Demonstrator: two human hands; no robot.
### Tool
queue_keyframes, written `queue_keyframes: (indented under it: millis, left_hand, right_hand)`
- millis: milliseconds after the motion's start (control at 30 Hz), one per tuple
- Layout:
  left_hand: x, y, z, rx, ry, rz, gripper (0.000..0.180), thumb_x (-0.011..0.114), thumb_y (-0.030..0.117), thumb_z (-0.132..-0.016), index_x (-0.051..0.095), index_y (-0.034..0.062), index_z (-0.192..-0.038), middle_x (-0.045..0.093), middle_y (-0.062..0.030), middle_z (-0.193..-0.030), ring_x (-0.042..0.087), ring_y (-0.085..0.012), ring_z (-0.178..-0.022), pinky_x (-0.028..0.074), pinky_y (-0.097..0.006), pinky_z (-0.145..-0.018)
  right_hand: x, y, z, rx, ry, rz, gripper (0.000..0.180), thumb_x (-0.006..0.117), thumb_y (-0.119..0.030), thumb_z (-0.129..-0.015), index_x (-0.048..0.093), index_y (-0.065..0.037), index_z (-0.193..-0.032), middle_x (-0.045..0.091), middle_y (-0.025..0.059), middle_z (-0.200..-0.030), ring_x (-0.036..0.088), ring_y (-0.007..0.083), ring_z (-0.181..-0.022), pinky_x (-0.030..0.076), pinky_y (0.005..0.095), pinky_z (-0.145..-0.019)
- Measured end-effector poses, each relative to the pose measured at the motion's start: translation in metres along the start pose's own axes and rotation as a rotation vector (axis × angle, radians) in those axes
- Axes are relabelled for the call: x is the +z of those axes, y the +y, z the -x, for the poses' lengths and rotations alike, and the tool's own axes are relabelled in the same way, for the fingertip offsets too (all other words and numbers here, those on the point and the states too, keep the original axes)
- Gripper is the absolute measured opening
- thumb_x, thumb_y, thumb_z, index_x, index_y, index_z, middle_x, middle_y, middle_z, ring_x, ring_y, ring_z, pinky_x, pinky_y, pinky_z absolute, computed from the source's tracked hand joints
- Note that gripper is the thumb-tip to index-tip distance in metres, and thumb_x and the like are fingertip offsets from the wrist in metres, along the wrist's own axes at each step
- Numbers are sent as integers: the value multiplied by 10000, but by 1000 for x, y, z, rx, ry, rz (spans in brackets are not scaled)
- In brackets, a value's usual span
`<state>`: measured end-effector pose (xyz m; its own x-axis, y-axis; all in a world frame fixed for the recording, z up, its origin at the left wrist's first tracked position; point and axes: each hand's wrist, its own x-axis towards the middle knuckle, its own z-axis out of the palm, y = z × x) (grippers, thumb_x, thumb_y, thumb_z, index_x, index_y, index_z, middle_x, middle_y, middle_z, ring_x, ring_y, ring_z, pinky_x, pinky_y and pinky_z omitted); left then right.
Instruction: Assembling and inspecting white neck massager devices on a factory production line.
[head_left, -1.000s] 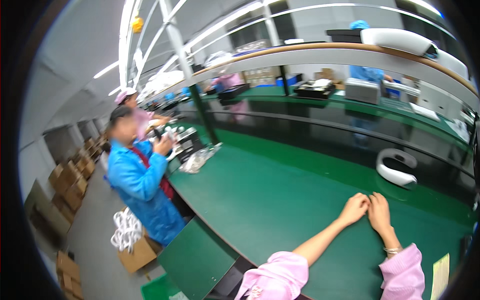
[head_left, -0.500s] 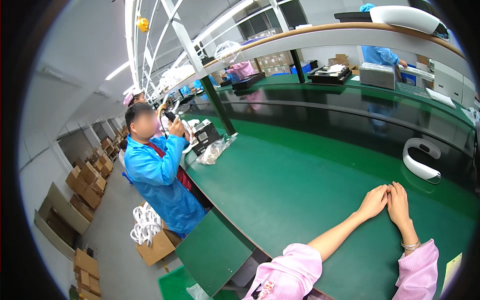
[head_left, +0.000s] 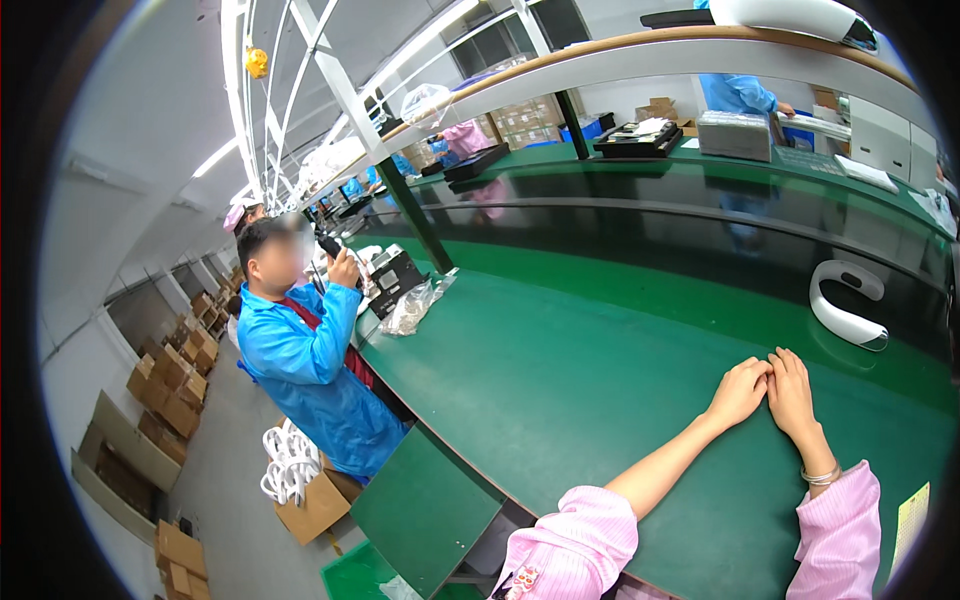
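My left hand (head_left: 738,392) and my right hand (head_left: 791,390) rest on the green tabletop (head_left: 560,380), their fingertips touching. Neither holds anything I can see. The left fingers are slightly bent and reach across to the right hand's fingers; the right fingers lie stretched forward. Beyond my right hand, apart from it, a white U-shaped device (head_left: 845,325) lies on the dark belt (head_left: 620,222). Both forearms come in from below in pink striped sleeves, with bracelets (head_left: 822,477) on the right wrist.
To the left stands a person in a blue coat (head_left: 310,370), holding a dark handheld device. Near that person are a black box (head_left: 393,280) and clear plastic bag (head_left: 408,312). A carton (head_left: 318,508) holds white curved parts. A raised shelf (head_left: 640,62) crosses the back.
My hands stay together on the tabletop. The whole view has shifted slightly, and the person in blue has turned a little toward the handheld device.
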<state>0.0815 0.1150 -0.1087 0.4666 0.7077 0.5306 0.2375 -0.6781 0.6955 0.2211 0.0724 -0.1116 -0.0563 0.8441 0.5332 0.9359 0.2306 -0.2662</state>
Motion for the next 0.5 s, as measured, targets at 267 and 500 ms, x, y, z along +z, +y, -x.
queue_keyframes:
  millis: [267,500]
  left_hand:
    - [-2,1,0,-15,-4,-3,158,513,46,-840,611,0,-955,579,-154,-840,586,-332,-752,478,-400,-673]
    - [-2,2,0,-11,-9,-9,156,510,43,-839,611,-2,-950,580,-152,-842,586,-331,-755,478,-401,-673]
  right_hand:
    - [0,-2,-1,13,-7,-3,326,515,-48,-839,536,69,-1143,490,231,-1248,425,382,-1208,329,448,-1028]
    - [-1,-2,-1,-1,9,5,322,516,-39,-833,538,69,-1136,497,230,-1232,434,379,-1196,336,447,-1019]
